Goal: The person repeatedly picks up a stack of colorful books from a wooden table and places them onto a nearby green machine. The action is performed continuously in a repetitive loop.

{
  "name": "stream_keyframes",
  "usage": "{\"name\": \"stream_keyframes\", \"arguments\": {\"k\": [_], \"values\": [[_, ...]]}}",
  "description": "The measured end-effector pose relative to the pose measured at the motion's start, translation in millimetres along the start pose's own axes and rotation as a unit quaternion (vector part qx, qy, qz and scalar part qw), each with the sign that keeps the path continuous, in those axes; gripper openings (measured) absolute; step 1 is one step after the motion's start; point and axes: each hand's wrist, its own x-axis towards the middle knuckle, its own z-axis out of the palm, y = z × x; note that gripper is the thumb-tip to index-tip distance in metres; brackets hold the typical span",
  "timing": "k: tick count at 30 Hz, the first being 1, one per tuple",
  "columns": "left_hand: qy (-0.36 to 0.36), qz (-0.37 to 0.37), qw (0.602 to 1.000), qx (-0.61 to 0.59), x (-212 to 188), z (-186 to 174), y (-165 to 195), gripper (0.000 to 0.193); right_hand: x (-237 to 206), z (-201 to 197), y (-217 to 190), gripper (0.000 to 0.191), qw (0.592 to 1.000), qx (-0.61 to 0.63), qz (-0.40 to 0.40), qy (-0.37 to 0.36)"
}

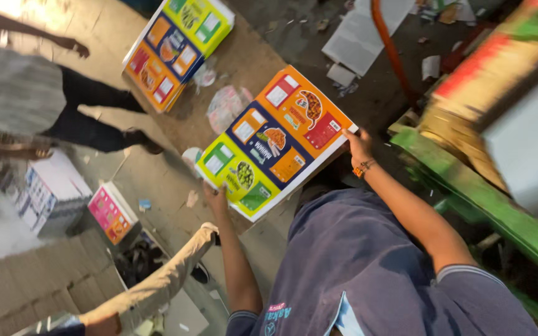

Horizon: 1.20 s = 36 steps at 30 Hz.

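We see a flat printed carton sheet (276, 142) held over a brown tabletop (244, 62), tilted, one end low at the left and the other high at the right. Its face is split into three bands, lime green, dark blue and orange, each with small white label panels and a food picture. The left hand (215, 198) closes its grip on the green end's lower edge; the right hand (358, 146), a beaded band at its wrist, closes its grip on the orange end's corner. A second stack of like sheets (177, 46) lies farther off on the tabletop, well apart. Between the two sits a crumpled plastic wrapper (224, 107). Farther left, pink and white boxes (112, 213) stand on the floor.
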Motion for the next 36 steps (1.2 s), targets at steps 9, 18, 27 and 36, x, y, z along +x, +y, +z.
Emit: {"name": "stream_keyframes", "arguments": {"k": [9, 18, 27, 36], "values": [[0.094, -0.002, 0.993, 0.069, 36, 4, -36, 0.085, 5, 30, 21, 0.025, 0.911, -0.35, -0.209, 0.065], [0.125, 0.029, 0.982, 0.139, 27, 14, -24, 0.077, 1, 21, 24, 0.059, 0.751, -0.559, -0.343, 0.08], [0.001, 0.205, 0.917, 0.343, -104, 112, -65, 0.058, -20, -45, 21, 0.062, 0.806, -0.493, -0.327, -0.007], [-0.19, 0.151, 0.951, 0.193, -91, 155, -59, 0.046, -164, -77, -109, 0.037, 0.802, -0.466, -0.34, -0.158]]}}
